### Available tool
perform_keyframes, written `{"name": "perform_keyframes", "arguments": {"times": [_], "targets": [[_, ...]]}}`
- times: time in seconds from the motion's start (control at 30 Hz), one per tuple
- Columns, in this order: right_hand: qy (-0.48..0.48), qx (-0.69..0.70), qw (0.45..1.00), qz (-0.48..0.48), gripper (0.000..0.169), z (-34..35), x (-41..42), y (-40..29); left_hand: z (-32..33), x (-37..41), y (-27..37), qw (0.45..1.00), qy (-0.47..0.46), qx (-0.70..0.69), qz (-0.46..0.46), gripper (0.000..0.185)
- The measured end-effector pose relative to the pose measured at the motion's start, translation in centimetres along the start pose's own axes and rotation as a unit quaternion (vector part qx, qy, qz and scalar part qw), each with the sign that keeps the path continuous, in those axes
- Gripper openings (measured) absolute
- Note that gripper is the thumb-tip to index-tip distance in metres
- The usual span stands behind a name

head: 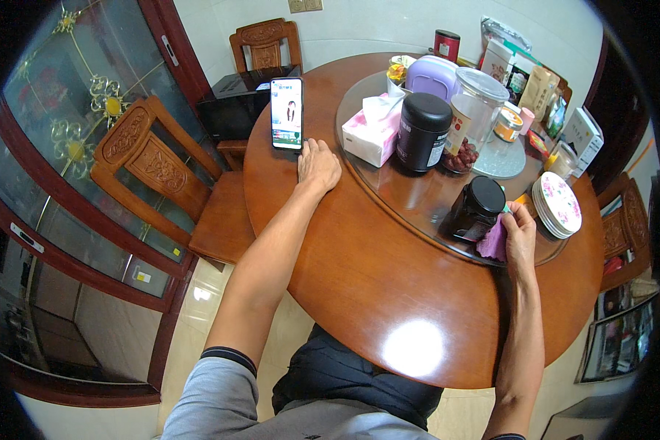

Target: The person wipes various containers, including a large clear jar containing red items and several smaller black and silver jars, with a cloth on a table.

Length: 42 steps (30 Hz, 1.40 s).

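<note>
My left hand [318, 166] lies on the round wooden table [374, 275], its fingertips at the lower edge of an upright smartphone [287, 113] with a lit screen. At the right, my right hand [520, 236] pinches a purple cloth [493, 240] at the edge of the glass turntable [385, 203]. The cloth is beside a dark lidded jar [476, 209] on the turntable. Behind that jar stand a larger black tub [422, 132], a tissue box [369, 135] and a clear jar of dried red fruit [470, 126].
Stacked floral plates [557, 204] stand right of my right hand. A lilac container [432, 77], a red tin [446, 45], an orange-labelled tub [509, 124] and a white box [580, 140] are farther back. A carved wooden chair [165, 176] is at the left, near a glass door.
</note>
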State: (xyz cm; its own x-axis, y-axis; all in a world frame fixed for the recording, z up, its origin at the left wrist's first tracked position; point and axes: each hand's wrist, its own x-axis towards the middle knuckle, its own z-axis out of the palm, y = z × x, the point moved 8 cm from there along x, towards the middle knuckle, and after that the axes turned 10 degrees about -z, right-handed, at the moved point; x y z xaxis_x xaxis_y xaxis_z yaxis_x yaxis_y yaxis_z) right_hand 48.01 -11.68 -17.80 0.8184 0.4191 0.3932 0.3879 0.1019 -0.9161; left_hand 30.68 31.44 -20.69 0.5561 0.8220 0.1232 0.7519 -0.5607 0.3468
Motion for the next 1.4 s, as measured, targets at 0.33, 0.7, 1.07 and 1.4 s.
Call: {"name": "perform_keyframes", "arguments": {"times": [0.33,0.7,1.07,1.4], "targets": [[-0.003,0.014,1.0,0.005,0.012,-0.2,-0.1,0.1,-0.2,0.9,0.5,0.999,-0.012,-0.037,-0.008,0.048],[-0.006,0.0,1.0,0.003,0.012,0.6,0.2,0.3,-0.8,-1.6,-1.4,0.987,0.142,-0.032,0.065,0.034],[0.026,0.135,0.99,0.018,0.02,-0.5,0.4,1.1,-9.1,-15.1,15.2,0.816,0.029,-0.486,0.31,0.08],[0.083,0.321,0.944,-0.007,0.03,-1.6,0.9,-2.6,-1.6,-17.7,21.0,0.784,-0.089,-0.533,0.304,0.114]]}}
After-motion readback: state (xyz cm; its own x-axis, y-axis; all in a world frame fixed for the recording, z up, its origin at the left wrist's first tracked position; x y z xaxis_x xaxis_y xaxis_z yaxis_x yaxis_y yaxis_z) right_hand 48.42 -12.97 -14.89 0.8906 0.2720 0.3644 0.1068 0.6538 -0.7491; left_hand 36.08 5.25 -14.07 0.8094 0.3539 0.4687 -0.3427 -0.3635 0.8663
